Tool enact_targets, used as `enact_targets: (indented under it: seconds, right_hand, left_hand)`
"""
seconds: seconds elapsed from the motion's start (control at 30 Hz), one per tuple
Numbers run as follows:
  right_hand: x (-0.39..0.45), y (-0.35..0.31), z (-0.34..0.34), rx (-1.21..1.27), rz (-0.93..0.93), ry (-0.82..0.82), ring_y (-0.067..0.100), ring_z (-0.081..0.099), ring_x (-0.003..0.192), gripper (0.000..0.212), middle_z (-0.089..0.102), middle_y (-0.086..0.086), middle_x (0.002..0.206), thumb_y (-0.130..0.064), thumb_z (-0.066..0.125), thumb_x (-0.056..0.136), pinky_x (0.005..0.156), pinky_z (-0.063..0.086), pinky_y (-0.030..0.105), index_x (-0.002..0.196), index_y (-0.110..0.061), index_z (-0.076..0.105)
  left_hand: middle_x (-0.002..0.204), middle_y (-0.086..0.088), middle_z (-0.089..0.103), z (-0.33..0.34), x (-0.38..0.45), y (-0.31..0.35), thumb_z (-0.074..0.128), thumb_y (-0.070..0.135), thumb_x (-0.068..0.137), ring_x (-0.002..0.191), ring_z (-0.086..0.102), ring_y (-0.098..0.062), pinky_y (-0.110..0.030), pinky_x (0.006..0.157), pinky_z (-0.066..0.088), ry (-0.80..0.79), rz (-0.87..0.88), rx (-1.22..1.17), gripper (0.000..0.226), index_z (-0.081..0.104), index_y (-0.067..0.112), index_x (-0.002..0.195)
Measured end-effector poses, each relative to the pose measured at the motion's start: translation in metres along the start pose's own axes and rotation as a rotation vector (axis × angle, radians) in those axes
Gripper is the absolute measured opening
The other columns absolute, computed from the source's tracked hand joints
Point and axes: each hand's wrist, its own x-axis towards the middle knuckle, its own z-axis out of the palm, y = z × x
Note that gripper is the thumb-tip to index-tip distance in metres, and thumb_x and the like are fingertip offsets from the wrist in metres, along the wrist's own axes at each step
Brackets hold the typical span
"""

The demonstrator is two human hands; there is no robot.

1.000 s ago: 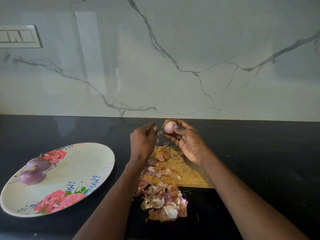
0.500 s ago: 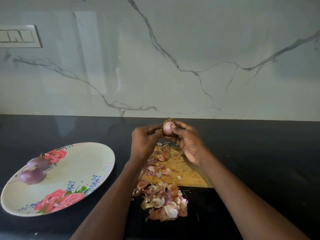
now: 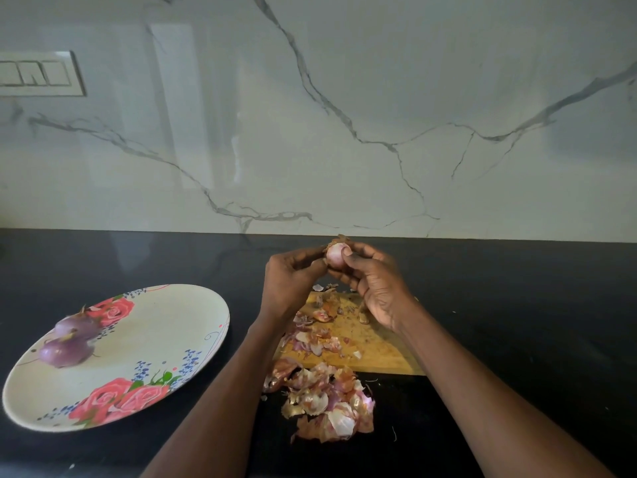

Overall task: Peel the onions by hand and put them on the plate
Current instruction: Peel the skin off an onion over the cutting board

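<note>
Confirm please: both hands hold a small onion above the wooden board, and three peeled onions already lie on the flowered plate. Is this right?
Not quite. The head view shows two peeled onions on the flowered plate, not three. The rest holds: left hand and right hand hold the small onion above the wooden board.

No readable text, label, brand or number appears anywhere in view; the plate carries only painted roses, and the wall switch panel shows no legible marking.

Black countertop, floral plate at left, wooden board, what looks like onion skins heaped beside it
</note>
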Motion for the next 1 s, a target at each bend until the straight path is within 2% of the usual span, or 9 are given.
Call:
enact_targets:
  seconds: [0.07, 0.2, 0.33, 0.43, 0.53, 0.63, 0.8, 0.93, 1.0]
  right_hand:
    - [-0.0005, -0.001, -0.0006, 0.022, 0.007, 0.007, 0.024, 0.072, 0.092, 0.012, 0.072, 0.019, 0.104, -0.002, 0.063, 0.095, 0.075, 0.062, 0.028, 0.106, -0.003, 0.067]
    - [-0.0014, -0.0028, -0.0007, 0.109, 0.043, -0.013, 0.025, 0.074, 0.087, 0.015, 0.072, 0.022, 0.101, -0.002, 0.061, 0.096, 0.077, 0.063, 0.032, 0.11, 0.005, 0.062]
    - [-0.0032, -0.0022, 0.0018, 0.151, 0.069, -0.047, 0.026, 0.076, 0.083, 0.018, 0.073, 0.02, 0.093, -0.004, 0.059, 0.098, 0.078, 0.064, 0.034, 0.111, 0.009, 0.059]
    - [-0.0021, -0.0021, 0.0011, 0.139, 0.059, -0.032, 0.025, 0.074, 0.085, 0.019, 0.072, 0.02, 0.096, -0.006, 0.06, 0.097, 0.077, 0.063, 0.032, 0.111, 0.007, 0.06]
    - [-0.0002, -0.0008, -0.0021, 0.088, 0.046, -0.01, 0.025, 0.072, 0.089, 0.015, 0.072, 0.02, 0.1, -0.009, 0.062, 0.097, 0.077, 0.063, 0.032, 0.106, 0.002, 0.062]
    - [0.001, 0.0011, -0.0028, 0.06, 0.047, 0.001, 0.028, 0.072, 0.093, 0.012, 0.071, 0.024, 0.107, -0.01, 0.063, 0.096, 0.078, 0.063, 0.034, 0.104, 0.0, 0.063]
    - [0.0006, 0.0002, -0.0025, 0.083, 0.053, 0.007, 0.025, 0.073, 0.088, 0.011, 0.07, 0.024, 0.105, -0.006, 0.063, 0.096, 0.072, 0.063, 0.031, 0.104, 0.001, 0.062]
    - [0.0005, 0.0013, -0.0008, 0.128, 0.077, -0.032, 0.029, 0.074, 0.088, 0.024, 0.069, 0.027, 0.107, -0.007, 0.059, 0.098, 0.076, 0.064, 0.033, 0.116, 0.009, 0.059]
    - [0.0005, 0.0024, 0.0001, 0.131, 0.076, -0.052, 0.029, 0.074, 0.086, 0.019, 0.07, 0.025, 0.103, -0.007, 0.058, 0.099, 0.078, 0.063, 0.034, 0.112, 0.007, 0.059]
  left_hand:
    - [0.097, 0.002, 0.079, 0.0018, -0.0021, 0.0022, 0.072, 0.002, 0.088, 0.093, 0.075, -0.014, -0.025, 0.081, 0.057, -0.029, -0.006, -0.041, 0.026, 0.075, 0.019, 0.107]
    - [0.097, -0.004, 0.079, 0.0019, 0.0001, -0.0014, 0.068, -0.004, 0.088, 0.093, 0.075, -0.022, -0.037, 0.087, 0.06, 0.017, -0.014, -0.066, 0.027, 0.076, 0.013, 0.108]
    - [0.09, -0.004, 0.079, 0.0001, 0.003, -0.0035, 0.065, -0.005, 0.089, 0.087, 0.076, -0.022, -0.038, 0.086, 0.061, 0.068, -0.028, -0.029, 0.025, 0.076, 0.008, 0.106]
    - [0.091, -0.004, 0.079, 0.002, 0.0014, 0.0005, 0.068, -0.002, 0.09, 0.089, 0.076, -0.02, -0.034, 0.084, 0.06, 0.016, -0.024, -0.082, 0.024, 0.076, 0.013, 0.105]
    - [0.095, -0.006, 0.079, 0.0024, 0.0013, 0.0003, 0.071, 0.0, 0.088, 0.092, 0.076, -0.023, -0.039, 0.086, 0.06, -0.013, -0.015, -0.097, 0.023, 0.077, 0.016, 0.104]
    - [0.094, -0.008, 0.078, 0.0015, 0.0016, -0.0018, 0.071, 0.0, 0.088, 0.09, 0.076, -0.025, -0.042, 0.087, 0.06, -0.004, -0.02, -0.084, 0.021, 0.077, 0.011, 0.105]
    - [0.094, -0.009, 0.078, 0.0007, 0.0019, -0.0037, 0.07, -0.001, 0.089, 0.09, 0.076, -0.027, -0.044, 0.087, 0.06, 0.002, -0.038, -0.068, 0.021, 0.075, 0.004, 0.109]
    - [0.084, -0.006, 0.078, 0.002, 0.0008, -0.0034, 0.066, -0.005, 0.088, 0.079, 0.076, -0.025, -0.043, 0.081, 0.062, 0.095, -0.037, -0.014, 0.021, 0.078, 0.01, 0.098]
    - [0.081, -0.005, 0.078, 0.0015, 0.0008, -0.0019, 0.064, -0.005, 0.088, 0.076, 0.076, -0.025, -0.042, 0.079, 0.062, 0.119, -0.034, -0.018, 0.024, 0.078, 0.014, 0.092]
